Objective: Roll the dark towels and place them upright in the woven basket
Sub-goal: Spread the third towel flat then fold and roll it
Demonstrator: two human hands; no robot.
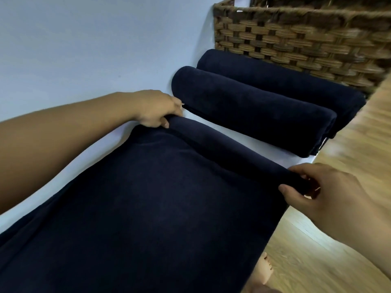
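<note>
A dark towel [169, 197] lies spread on the white surface [63, 49], its far edge turned into a thin roll. The left hand [155, 109], fingers apparently curled, grips the roll's end at ten o'clock. The right hand [321, 191] pinches the other end at four o'clock. Two rolled towels [254, 108] lie at one o'clock, just beside the woven basket [296, 39].
</note>
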